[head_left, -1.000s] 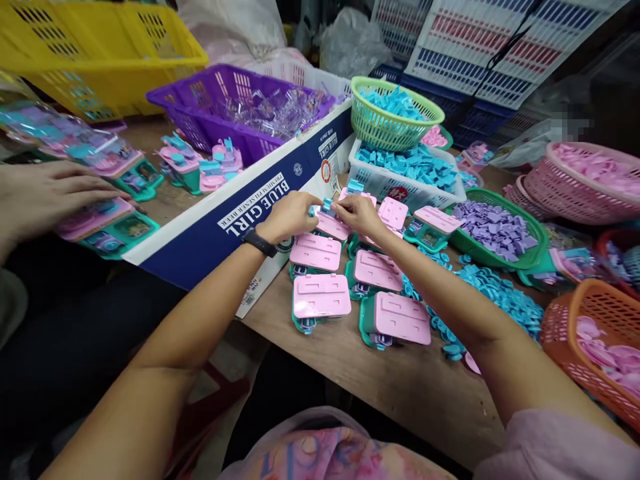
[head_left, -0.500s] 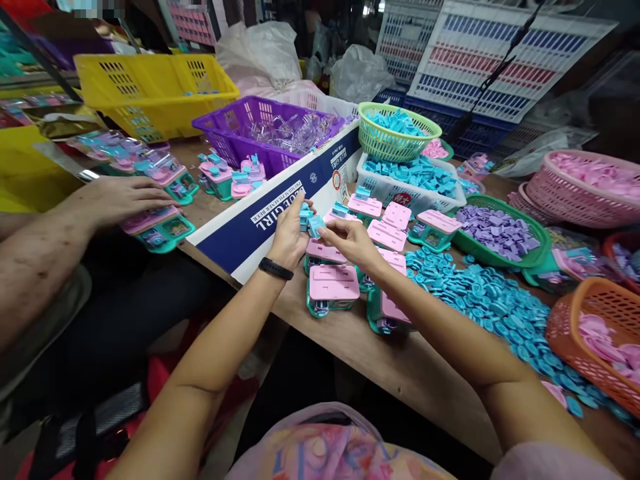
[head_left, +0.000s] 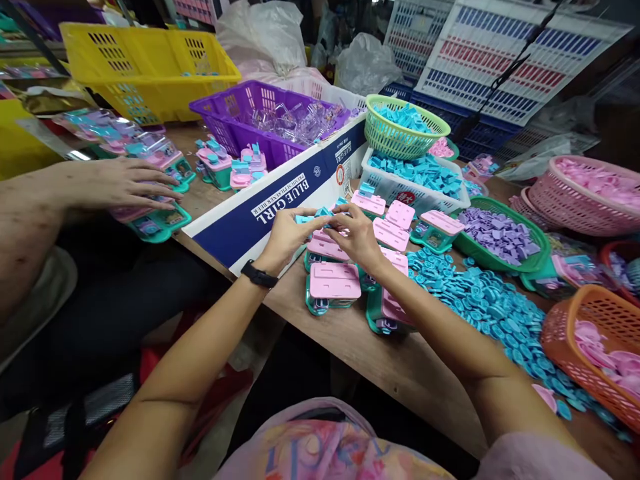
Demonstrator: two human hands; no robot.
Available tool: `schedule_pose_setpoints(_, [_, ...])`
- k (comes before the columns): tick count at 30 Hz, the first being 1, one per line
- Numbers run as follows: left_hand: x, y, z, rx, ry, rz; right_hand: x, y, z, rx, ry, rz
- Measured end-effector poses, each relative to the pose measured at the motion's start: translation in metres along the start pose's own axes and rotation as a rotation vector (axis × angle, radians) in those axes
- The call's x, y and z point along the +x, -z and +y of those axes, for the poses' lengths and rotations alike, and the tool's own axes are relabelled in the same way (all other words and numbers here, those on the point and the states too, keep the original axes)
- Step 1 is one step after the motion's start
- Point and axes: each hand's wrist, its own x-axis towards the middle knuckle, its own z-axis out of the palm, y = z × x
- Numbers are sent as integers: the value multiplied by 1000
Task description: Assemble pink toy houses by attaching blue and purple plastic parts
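While the left hand (head_left: 285,235) pinched small blue pieces (head_left: 304,219) over the left row of pink-topped toys (head_left: 334,281), the right hand (head_left: 362,241) bunched its fingertips there, grip unclear. Step looked like readying a piece; next move probably called for lining it up on a top.

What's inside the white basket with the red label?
Blue pieces fill the white basket; its floor is hidden beneath them, and the light green basket partly hides its back.
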Motion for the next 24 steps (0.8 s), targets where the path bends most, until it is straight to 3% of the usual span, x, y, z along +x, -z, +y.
schedule_pose_setpoints(2, [2,1,-2,44,-19,42,1,0,-1,41,9,-30])
schedule_pose_setpoints(4, [3,3,-6,210,-181,77,4,4,-2,154,-81,-12])
schedule_pose_setpoints(7, [2,3,-15,615,-558,91,12,11,-4,403,-386,-42])
schedule_pose_setpoints(10, [1,1,-23,873,-726,-12,20,16,-2,588,-632,-127])
schedule_pose_setpoints(13, [1,4,-26,899,-722,-92,25,19,6,624,-684,-127])
schedule_pose_setpoints(17, [-1,16,-22,932,-605,-92,27,22,21,398,-494,-329])
schedule_pose_setpoints(19, [-4,21,-19,1066,-523,-163,28,22,26,260,-402,-447])
schedule_pose_setpoints(24, [-12,24,-13,1322,-419,-245,33,24,32,26,-288,-525])
